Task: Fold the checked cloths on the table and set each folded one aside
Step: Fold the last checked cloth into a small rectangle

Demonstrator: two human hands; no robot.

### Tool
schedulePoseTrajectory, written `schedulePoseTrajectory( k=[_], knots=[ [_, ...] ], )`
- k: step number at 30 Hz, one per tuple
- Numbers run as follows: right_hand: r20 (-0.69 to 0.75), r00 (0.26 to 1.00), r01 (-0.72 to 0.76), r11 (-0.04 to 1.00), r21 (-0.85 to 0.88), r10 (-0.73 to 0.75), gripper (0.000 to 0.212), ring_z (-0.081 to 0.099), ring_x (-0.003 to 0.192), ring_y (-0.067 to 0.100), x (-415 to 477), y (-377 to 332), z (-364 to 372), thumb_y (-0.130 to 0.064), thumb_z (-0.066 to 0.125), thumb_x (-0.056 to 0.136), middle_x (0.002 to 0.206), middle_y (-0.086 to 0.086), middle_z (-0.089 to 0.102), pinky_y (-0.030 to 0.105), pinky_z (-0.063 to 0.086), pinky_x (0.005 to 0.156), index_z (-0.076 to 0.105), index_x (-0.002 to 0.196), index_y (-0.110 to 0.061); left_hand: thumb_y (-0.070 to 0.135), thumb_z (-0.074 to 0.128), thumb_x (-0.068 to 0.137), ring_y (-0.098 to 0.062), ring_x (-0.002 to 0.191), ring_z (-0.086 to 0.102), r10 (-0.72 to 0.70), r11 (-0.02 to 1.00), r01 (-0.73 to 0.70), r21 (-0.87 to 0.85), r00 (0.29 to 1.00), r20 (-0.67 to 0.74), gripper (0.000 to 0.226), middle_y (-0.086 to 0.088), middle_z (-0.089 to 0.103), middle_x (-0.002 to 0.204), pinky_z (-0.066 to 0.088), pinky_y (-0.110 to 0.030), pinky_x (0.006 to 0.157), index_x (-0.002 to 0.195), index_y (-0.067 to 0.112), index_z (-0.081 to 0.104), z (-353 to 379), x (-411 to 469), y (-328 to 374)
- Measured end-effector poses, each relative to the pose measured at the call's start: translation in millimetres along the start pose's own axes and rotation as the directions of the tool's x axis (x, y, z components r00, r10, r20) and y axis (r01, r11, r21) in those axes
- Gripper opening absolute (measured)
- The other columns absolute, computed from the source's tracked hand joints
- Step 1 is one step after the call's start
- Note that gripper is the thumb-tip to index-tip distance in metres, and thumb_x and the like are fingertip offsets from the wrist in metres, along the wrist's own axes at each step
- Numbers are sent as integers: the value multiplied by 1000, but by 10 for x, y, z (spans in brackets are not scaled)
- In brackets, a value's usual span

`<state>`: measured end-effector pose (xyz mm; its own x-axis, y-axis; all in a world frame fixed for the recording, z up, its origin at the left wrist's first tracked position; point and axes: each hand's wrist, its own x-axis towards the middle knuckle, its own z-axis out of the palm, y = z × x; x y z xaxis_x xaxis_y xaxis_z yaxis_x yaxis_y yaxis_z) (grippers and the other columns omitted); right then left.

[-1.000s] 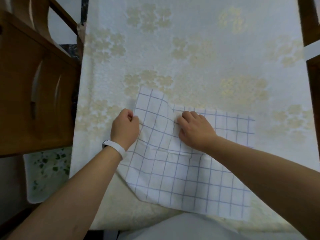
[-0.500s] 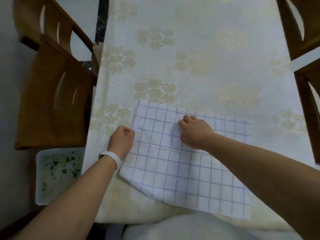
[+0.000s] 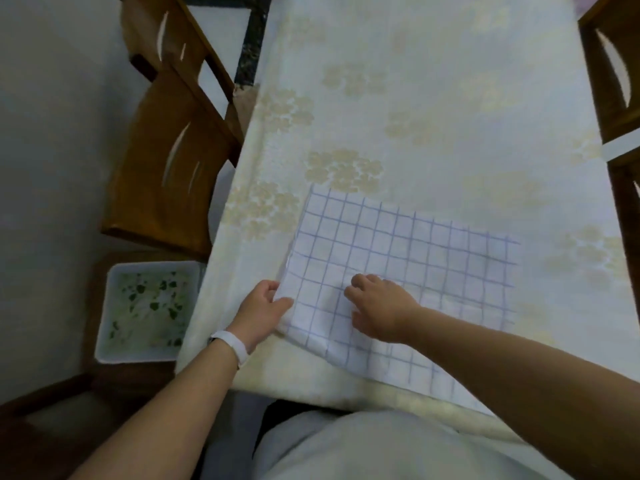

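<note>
One checked cloth (image 3: 408,258) lies flat at the near edge of the worktop (image 3: 433,98). The left hand (image 3: 261,311) pinches its left border, thumb on top; the right hand (image 3: 382,308) rests on it, fingers loosely bent, gripping nothing.

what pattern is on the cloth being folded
The cloth is white with a thin blue grid, clearest in the head view.

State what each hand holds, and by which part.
The left hand pinches the checked cloth at its left edge. The right hand rests on it, grip unclear.
</note>
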<state>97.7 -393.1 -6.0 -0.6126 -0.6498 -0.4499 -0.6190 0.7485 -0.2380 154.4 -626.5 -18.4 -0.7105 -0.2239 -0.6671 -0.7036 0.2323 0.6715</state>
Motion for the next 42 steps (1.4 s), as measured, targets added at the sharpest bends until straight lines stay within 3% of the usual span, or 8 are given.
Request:
schedulePoseTrajectory(
  k=[5,8,12,19,30,34,36,42],
  knots=[
    [55,998,34,999,4,-35,42,45,117,32,-56,-176,218,-28,50,88,129,11,45,40,43,87,50,126,-11,9,63,90,-5,88,61,15,1000,-15,-10,998,60,38,1,64,110,48,-18,67,121,21,47,-26,-223,-261],
    [52,998,20,999,-26,-19,45,42,116,31,-60,-222,276,-29,49,88,131,10,42,41,44,88,47,130,-12,10,61,90,-13,93,63,-22,999,20,42,998,64,38,-3,64,113,54,-29,77,124,19,48,-74,-277,-397],
    [46,999,-18,999,-41,19,46,41,117,30,-33,-271,293,-29,47,88,133,9,40,40,43,91,45,132,-14,19,64,88,-19,82,61,-31,969,26,244,999,17,37,-6,61,91,51,-35,76,122,22,49,-128,-316,-544],
    [57,997,-50,998,-34,52,46,41,118,30,-52,-337,268,-30,48,90,135,10,39,40,43,92,44,132,-13,35,56,88,-16,78,59,30,865,-25,501,1000,0,34,3,61,87,50,-32,69,119,25,46,-193,-270,-488],
    [22,997,-71,997,-28,72,44,46,115,31,295,-517,-15,-26,48,88,130,10,45,42,45,90,47,130,-15,28,60,90,-24,100,58,20,958,-17,287,1000,-5,44,-6,59,114,47,-31,85,130,15,47,-103,71,-159],
    [5,1000,12,994,-111,-11,49,46,115,29,629,-620,-189,-21,50,89,133,9,44,41,45,91,41,138,-17,26,59,89,-19,78,55,11,960,-17,281,1000,25,12,-1,59,87,44,-29,67,95,16,57,-97,143,-182],
    [35,997,80,981,-177,-75,51,46,115,28,806,-676,-267,-17,52,88,134,8,44,41,45,92,41,138,-19,24,56,90,-17,64,50,26,960,-41,277,998,60,15,-1,55,73,41,-27,58,77,16,53,-109,154,-200],
    [203,945,316,875,-365,-257,49,42,125,26,1273,-925,-391,-16,57,84,140,5,43,42,44,97,50,132,-22,26,52,94,-19,79,61,137,930,-163,329,985,101,11,-2,64,84,53,-34,73,91,17,58,-262,173,-320]
  ],
)
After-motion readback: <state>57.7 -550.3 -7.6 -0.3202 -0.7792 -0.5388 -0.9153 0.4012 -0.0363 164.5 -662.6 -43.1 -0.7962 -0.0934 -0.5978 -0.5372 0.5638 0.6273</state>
